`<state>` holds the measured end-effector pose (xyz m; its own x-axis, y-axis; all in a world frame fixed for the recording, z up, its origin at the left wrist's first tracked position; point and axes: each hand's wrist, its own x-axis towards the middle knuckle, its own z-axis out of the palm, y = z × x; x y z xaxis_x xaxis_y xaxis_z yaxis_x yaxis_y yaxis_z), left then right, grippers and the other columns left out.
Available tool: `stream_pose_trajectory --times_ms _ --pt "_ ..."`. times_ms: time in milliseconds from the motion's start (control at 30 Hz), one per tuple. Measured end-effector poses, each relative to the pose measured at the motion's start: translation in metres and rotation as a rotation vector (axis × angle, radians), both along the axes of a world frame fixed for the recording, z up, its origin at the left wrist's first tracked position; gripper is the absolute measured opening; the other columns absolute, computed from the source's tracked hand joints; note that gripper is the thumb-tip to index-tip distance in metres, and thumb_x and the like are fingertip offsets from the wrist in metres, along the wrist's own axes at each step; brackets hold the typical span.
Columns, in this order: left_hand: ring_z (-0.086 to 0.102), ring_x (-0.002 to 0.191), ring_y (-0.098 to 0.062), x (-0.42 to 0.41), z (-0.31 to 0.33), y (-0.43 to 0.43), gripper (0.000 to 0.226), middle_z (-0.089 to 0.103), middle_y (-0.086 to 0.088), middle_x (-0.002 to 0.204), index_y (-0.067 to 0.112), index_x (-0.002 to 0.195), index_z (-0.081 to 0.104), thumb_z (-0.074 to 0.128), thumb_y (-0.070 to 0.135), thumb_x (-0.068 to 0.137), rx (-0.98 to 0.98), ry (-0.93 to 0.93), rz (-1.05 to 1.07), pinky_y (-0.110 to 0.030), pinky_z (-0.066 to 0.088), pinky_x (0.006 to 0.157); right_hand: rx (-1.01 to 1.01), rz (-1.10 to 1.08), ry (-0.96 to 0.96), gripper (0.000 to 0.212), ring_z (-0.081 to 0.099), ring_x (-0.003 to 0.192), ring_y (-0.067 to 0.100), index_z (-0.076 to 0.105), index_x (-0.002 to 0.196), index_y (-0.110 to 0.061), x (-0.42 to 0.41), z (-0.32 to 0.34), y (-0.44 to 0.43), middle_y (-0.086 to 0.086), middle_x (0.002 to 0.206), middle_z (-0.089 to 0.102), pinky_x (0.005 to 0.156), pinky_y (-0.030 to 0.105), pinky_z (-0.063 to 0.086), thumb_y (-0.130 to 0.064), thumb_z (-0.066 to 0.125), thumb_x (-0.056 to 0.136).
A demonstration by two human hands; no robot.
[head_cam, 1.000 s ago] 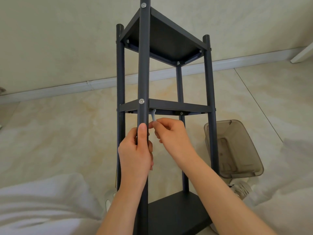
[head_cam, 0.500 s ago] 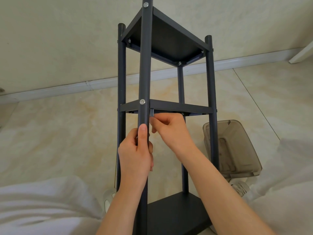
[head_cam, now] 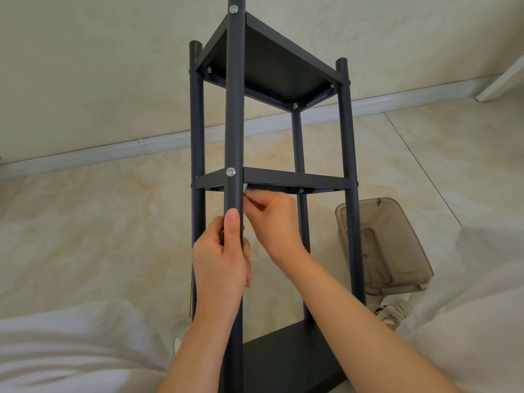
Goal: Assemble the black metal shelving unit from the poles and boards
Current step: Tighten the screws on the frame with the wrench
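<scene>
The black shelving unit stands upright on the pale tiled floor, with 3 boards fixed between 4 poles. The left hand wraps its fingers around the nearest pole, thumb pointing up along it, just below the middle board. The right hand reaches under that board beside the pole, its fingers pinched on a small pale tool, mostly hidden. A smoky clear plastic bin lies tilted behind the right pole.
</scene>
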<state>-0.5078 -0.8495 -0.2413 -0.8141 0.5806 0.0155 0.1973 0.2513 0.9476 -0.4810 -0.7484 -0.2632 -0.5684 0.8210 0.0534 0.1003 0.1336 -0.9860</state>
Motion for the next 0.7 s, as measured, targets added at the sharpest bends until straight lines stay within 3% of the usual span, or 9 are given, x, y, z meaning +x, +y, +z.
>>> stream_pose_trajectory --times_ms 133,233,367,467,700 --pt "0.045 0.033 -0.017 0.000 0.001 -0.001 0.057 0.053 0.000 0.051 0.011 0.079 0.058 0.035 0.062 0.092 0.003 -0.006 -0.001 -0.023 0.038 0.035 0.073 -0.038 0.016 0.014 0.065 0.079 0.008 0.078 0.095 -0.011 -0.006 -0.007 -0.001 0.000 0.081 0.073 0.077 0.025 0.055 -0.015 0.064 0.094" --pt "0.045 0.033 -0.017 0.000 0.000 -0.001 0.058 0.053 0.000 0.051 0.011 0.079 0.059 0.035 0.062 0.093 0.002 -0.003 -0.002 -0.023 0.038 0.035 0.089 -0.045 0.032 0.014 0.066 0.078 0.012 0.077 0.095 -0.011 -0.007 -0.010 -0.002 0.003 0.080 0.073 0.075 0.029 0.055 -0.014 0.063 0.095" --pt "0.046 0.033 -0.017 -0.001 0.000 0.000 0.058 0.053 -0.005 0.053 0.011 0.081 0.060 0.035 0.060 0.095 0.000 -0.008 -0.009 -0.024 0.039 0.035 0.029 -0.014 0.053 0.025 0.058 0.060 0.006 0.072 0.079 -0.007 -0.001 -0.007 -0.002 -0.004 0.066 0.066 0.063 0.022 0.050 -0.017 0.059 0.098" --pt "0.046 0.034 -0.019 -0.002 -0.002 0.000 0.053 0.053 -0.013 0.056 0.015 0.079 0.062 0.036 0.057 0.098 0.003 -0.005 -0.009 -0.025 0.040 0.035 -0.067 0.047 0.071 0.033 0.054 0.055 0.010 0.064 0.065 -0.005 0.006 -0.005 -0.003 -0.002 0.057 0.061 0.061 0.025 0.046 -0.012 0.057 0.096" --pt "0.045 0.032 -0.020 -0.002 -0.004 0.001 0.051 0.051 -0.012 0.055 0.014 0.079 0.060 0.037 0.053 0.102 0.005 -0.003 -0.003 -0.026 0.039 0.034 -0.213 0.109 -0.008 0.044 0.048 0.056 0.012 0.055 0.048 -0.023 0.017 0.009 0.004 -0.001 0.051 0.048 0.062 0.034 0.043 -0.011 0.060 0.091"
